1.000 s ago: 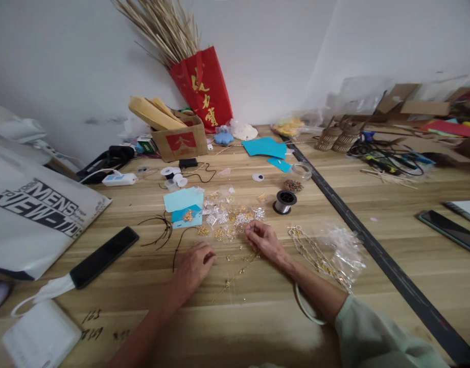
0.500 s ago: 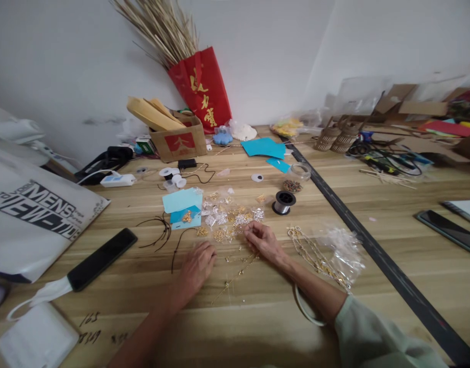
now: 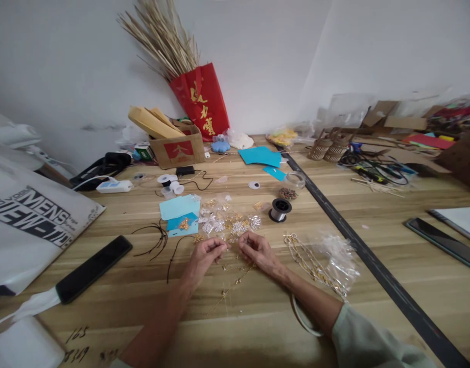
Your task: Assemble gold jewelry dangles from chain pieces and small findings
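- Comparing with half a second ago: left hand [image 3: 204,254] has lifted off the table [image 3: 258,317] and moved up to meet the right hand [image 3: 258,249]; before, it lay flat, palm down, further toward the person
- Both hands now sit side by side just this side of the heap of small gold and silver charms [image 3: 229,222], fingertips almost touching each other
- Left hand: fingers curled, thumb and forefinger pinched together; something tiny may be in the pinch, too small to tell what
- Right hand: same loose pinch, fingers bent; contents not readable either
- Thin gold chain [image 3: 231,286] lies on the wood right under and below the hands, running toward the person; whether either hand grips its end cannot be told
- View has also tilted slightly, so everything sits a bit higher or lower in frame than before; objects on the table look unmoved
- Around: black cord [image 3: 158,240] left of the left hand, pale blue card [image 3: 179,207] behind it, wire spool [image 3: 280,209] behind right of the charms
- Heavier gold chain on a clear plastic bag [image 3: 336,255] just right of the right forearm
- Black phone [image 3: 93,268] well left, white printed bag [image 3: 31,220] beyond it
- Nothing lies between the two hands and the charm heap
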Motion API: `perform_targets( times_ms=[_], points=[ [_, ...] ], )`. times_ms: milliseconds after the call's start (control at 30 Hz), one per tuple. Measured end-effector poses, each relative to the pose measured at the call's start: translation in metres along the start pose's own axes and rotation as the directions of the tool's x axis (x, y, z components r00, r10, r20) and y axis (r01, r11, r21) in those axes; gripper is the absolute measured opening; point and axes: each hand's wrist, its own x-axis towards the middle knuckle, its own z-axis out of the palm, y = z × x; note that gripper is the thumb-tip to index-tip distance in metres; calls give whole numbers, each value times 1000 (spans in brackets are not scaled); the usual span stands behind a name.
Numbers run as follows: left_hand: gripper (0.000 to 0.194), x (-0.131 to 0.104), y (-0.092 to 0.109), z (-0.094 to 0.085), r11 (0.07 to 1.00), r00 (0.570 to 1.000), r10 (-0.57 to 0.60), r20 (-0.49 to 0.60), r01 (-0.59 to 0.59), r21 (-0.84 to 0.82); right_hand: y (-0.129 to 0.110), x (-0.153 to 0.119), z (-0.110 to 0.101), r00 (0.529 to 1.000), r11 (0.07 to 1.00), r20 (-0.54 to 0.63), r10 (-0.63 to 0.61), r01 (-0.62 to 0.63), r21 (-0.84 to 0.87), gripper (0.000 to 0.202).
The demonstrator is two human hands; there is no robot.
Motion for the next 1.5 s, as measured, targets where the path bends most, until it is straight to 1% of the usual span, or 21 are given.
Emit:
perform_targets(
  times_ms=[100, 200, 300, 433, 600, 833, 1033, 1333, 1500],
  points=[
    [28, 0, -7, 2, 990, 999, -46, 9, 47, -134, -2, -2, 2, 1000, 999, 24, -8, 8, -31, 26],
    [28, 1, -10, 4, 962, 995, -100, 16, 100, -253, -8, -4, 4, 999, 994, 36, -27, 31, -105, 23],
    [28, 1, -11, 6, 941, 991, -126, 35, 131, -313, -13, -7, 7, 998, 981, 48, -48, 56, -186, 22],
    [29, 2, -13, 6, 923, 989, -132, 68, 148, -356, -14, -8, 8, 995, 963, 74, -68, 85, -257, 21],
    [29, 2, -15, 5, 913, 986, -150, 76, 167, -371, -13, -9, 7, 991, 946, 108, -85, 114, -303, 20],
    [32, 0, -12, 5, 915, 984, -163, 77, 180, -362, -15, -9, 7, 984, 926, 133, -119, 158, -343, 19],
    [34, 1, -13, 6, 913, 983, -163, 82, 181, -365, -13, -10, 8, 981, 910, 128, -144, 182, -373, 19],
    [31, 0, -17, 5, 932, 986, -142, 91, 164, -322, -13, -10, 9, 983, 919, 128, -133, 171, -355, 22],
    [30, 1, -19, 5, 927, 986, -132, 105, 161, -340, -14, -10, 9, 980, 918, 141, -138, 180, -352, 23]
  ],
)
